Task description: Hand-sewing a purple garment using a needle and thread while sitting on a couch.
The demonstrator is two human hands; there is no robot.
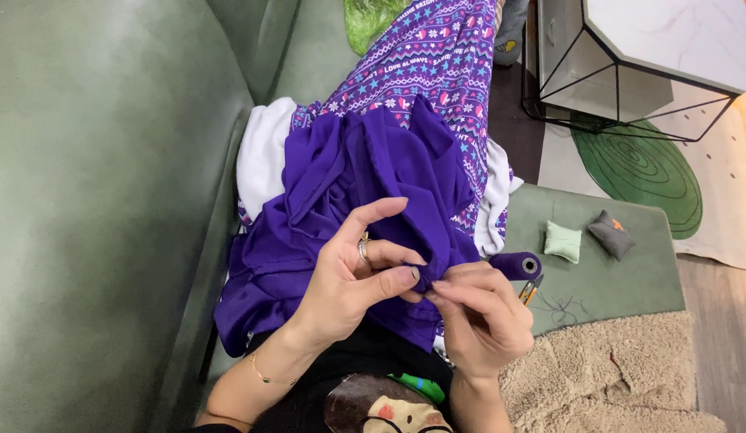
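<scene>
Head view: both hands (425, 293) pinch purple fabric (349, 200), apparently stretched lengthwise away along the lap.

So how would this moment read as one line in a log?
left hand: pinching purple fabric | right hand: pinching same fold | purple thread spool: on green sofa beside right hand

Smooth, faintly sheeny purple cloth (349, 184) gathers in my lap on a matt green velvety sofa (108, 200). Nearby: shaggy beige rug (598, 377), glossy marble-look tabletop (678, 36), thin black metal frame (622, 96).
</scene>
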